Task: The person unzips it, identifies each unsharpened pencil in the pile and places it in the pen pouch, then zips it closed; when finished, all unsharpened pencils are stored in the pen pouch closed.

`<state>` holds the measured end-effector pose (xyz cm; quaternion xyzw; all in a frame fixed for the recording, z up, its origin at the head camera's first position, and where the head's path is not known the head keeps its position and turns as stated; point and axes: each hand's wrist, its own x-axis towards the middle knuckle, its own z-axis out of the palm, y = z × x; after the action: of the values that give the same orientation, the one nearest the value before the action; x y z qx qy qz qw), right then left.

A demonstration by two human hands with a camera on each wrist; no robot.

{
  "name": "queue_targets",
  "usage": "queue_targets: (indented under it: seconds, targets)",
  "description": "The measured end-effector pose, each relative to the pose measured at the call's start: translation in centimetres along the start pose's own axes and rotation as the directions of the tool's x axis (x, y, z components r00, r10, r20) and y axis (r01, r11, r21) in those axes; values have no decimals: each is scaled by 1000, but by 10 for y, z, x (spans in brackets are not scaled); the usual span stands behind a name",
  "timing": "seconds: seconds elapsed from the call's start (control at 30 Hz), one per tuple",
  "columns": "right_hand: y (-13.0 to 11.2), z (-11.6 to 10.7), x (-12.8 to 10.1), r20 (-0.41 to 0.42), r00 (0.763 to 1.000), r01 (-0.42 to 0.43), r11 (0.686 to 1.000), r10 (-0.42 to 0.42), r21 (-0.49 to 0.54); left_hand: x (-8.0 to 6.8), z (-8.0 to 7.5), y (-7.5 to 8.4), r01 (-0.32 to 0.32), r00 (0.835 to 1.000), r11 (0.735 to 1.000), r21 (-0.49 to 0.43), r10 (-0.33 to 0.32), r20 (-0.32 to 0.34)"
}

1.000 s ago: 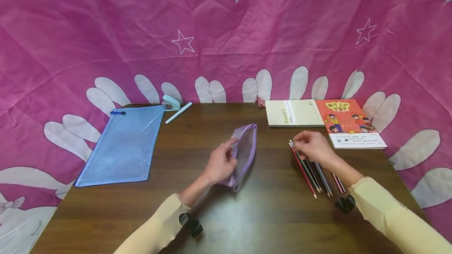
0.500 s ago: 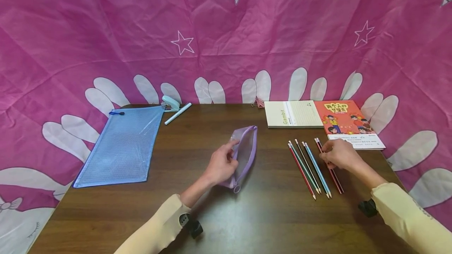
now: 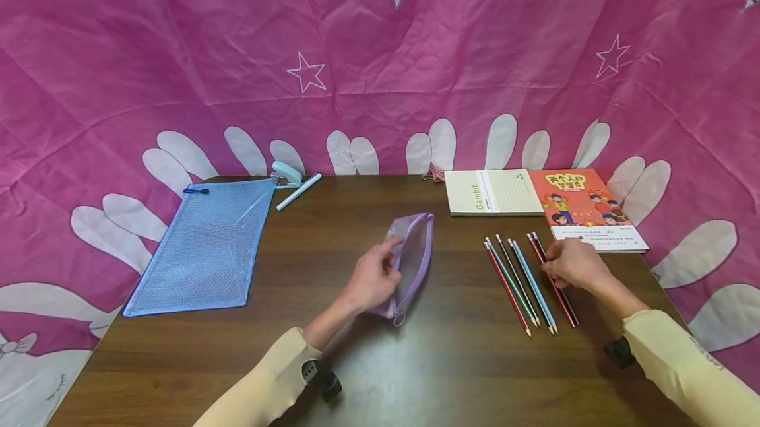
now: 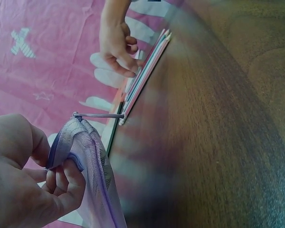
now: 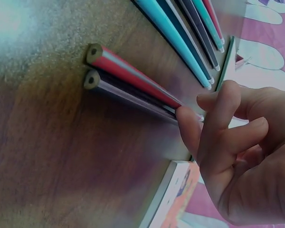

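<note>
In the head view my left hand [image 3: 371,276] pinches the side of a purple mesh zip pouch [image 3: 413,259], whose mouth gapes. The left wrist view shows its thumb and fingers gripping the pouch fabric [image 4: 92,156]. My right hand [image 3: 573,262] touches two pencils at the right of the row: a red one [image 5: 133,71] and a dark one [image 5: 128,96], lying side by side on the table. Its fingertips [image 5: 186,124] rest against their side. To their left lie several more pencils, including a red one [image 3: 508,290] and light blue ones [image 3: 534,287].
A blue mesh zip folder [image 3: 198,249] lies at the left. Behind it are a light blue stapler [image 3: 287,172] and a light blue pen [image 3: 299,191]. A notepad [image 3: 493,193] and a red-covered book [image 3: 584,206] lie at the back right, with a pink clip [image 3: 437,173] nearby.
My right hand has moved right from the left pencils to the right-hand pair, then slightly left and nearer. That pair now lies a little closer to the blue pencils. The left hand stays put.
</note>
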<state>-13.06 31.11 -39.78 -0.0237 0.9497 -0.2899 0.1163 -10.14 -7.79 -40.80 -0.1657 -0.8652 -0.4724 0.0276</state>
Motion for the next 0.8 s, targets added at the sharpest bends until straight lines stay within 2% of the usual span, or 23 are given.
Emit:
queue_targets:
  seconds: [0.13,0.37,0.8]
  targets:
    - [2,3,2,-10,1000,13,999,-14,-51,0,1,0,-4,1000,1000,4,4,3]
    - [-4,6,5,9,1000,-28,983,30,-182,1,1,0,-11,1000,1000,7,11,-2]
    - [-8,9,4,-8,1000,14,985,-16,-172,0,0,-1,-13,1000,1000,10,13,8]
